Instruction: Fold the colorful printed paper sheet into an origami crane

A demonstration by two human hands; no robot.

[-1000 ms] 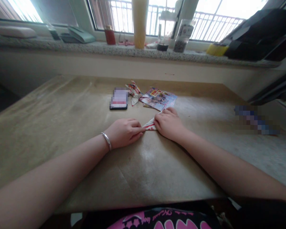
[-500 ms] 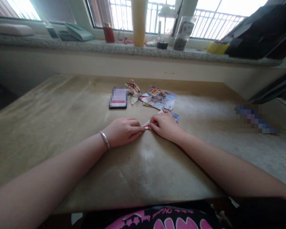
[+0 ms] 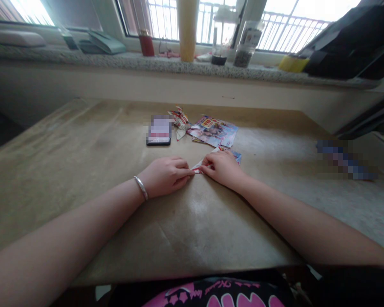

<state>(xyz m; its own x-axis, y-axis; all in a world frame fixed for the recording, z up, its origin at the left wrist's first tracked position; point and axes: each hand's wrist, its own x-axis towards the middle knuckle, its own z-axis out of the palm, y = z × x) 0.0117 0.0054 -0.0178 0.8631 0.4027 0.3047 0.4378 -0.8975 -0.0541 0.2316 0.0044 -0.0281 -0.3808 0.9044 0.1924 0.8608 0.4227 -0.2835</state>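
Note:
A small piece of printed, colourful folded paper [image 3: 198, 166] lies on the brown table [image 3: 83, 170], mostly hidden under my fingers. My left hand [image 3: 166, 175], with a silver bracelet on its wrist, has curled fingers pinching the paper's left tip. My right hand [image 3: 222, 168] lies over the rest of the paper with its fingertips pressed down on it; a blue corner [image 3: 237, 156] sticks out behind the hand. The two hands almost touch.
Behind my hands lie a phone [image 3: 159, 130], a finished folded paper figure [image 3: 179, 121] and a printed flyer [image 3: 213, 131]. A blurred object [image 3: 345, 164] rests at the right. The stone windowsill [image 3: 147, 63] holds jars, a red cup [image 3: 146, 44], a yellow cylinder [image 3: 187, 30] and dark bags [image 3: 348, 47].
My right hand slid left along the paper, uncovering its blue far corner. The left hand stays pinching the paper's tip. Little has changed in the last half second.

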